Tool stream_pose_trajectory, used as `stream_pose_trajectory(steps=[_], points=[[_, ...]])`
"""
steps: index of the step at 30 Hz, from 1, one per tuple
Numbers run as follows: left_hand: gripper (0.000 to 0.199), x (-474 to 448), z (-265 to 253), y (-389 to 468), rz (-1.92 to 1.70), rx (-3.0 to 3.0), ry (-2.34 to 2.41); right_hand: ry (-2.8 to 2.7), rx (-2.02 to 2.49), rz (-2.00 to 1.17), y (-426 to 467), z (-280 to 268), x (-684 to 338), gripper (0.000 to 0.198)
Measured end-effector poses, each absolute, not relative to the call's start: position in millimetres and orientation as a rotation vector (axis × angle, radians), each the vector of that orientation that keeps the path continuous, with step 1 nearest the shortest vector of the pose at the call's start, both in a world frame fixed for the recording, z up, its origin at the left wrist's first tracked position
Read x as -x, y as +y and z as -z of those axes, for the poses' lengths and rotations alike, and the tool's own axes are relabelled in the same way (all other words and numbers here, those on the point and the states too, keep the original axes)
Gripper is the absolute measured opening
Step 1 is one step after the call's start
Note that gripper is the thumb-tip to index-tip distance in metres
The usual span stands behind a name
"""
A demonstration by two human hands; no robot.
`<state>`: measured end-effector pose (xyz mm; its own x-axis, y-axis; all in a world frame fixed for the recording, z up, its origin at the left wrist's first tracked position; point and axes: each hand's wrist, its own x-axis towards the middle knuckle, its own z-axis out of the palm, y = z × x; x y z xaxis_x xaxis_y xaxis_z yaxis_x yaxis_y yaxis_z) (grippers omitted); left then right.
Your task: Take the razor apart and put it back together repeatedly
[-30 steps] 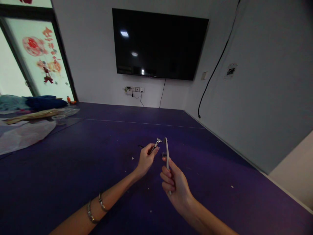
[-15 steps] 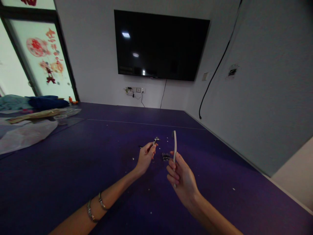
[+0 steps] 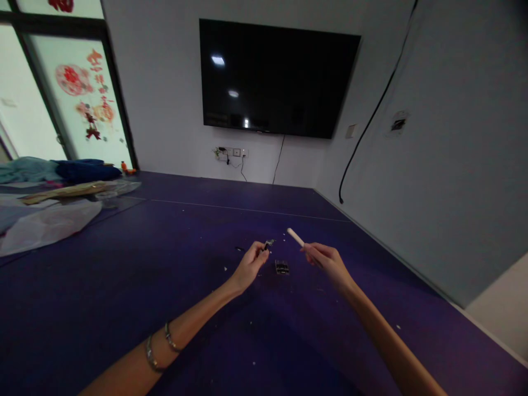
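My left hand (image 3: 252, 265) pinches a small silver-and-black part (image 3: 269, 243), whose exact kind I cannot make out. In my right hand (image 3: 328, 261) is a pale toothbrush (image 3: 296, 237), tilted with its head toward the upper left; its bristles do not show clearly now. The brush and the small part are apart. Below and between the hands lies a small dark, frame-like piece (image 3: 282, 267) on the purple surface (image 3: 165, 291). A thin black piece (image 3: 239, 248) rests just left of my left hand.
Small white scraps are scattered about the purple surface. Clear plastic sheeting (image 3: 53, 223) and folded cloths (image 3: 88, 170) lie at the left. A television (image 3: 276, 77) hangs on the far wall, and a black cable (image 3: 367, 124) dangles along the right wall.
My right hand has moved right and turned the toothbrush from upright to slanting left. The left hand has shifted slightly right and down, still pinching the small part.
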<state>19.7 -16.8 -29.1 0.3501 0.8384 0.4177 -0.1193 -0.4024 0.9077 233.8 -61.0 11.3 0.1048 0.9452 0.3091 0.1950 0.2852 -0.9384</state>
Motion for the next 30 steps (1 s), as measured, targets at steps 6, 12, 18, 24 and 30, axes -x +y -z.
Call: stream_pose_trajectory(steps=[6,12,18,24,30], points=[[0.022,-18.9,27.0,-14.4,-1.251,-1.746,0.651,-1.583,1.331,-0.615,-69.2,-26.4,-233.5,0.031],[0.021,-21.2,35.2,-15.9,-1.278,-1.730,0.612,-1.667,1.346,-0.554,-76.1,-25.5,-217.9,0.034],[0.022,-20.8,34.2,-21.8,-1.250,-1.742,0.623,-1.787,1.355,-0.582,-70.8,-20.0,-222.8,0.038],[0.022,-18.9,27.5,-26.2,-1.242,-1.765,0.595,-1.754,1.332,-0.556,-73.0,-23.2,-218.4,0.039],[0.025,-19.2,23.5,-31.3,-1.246,-1.745,0.576,-1.768,1.347,-0.585,-67.1,-14.3,-221.3,0.040]])
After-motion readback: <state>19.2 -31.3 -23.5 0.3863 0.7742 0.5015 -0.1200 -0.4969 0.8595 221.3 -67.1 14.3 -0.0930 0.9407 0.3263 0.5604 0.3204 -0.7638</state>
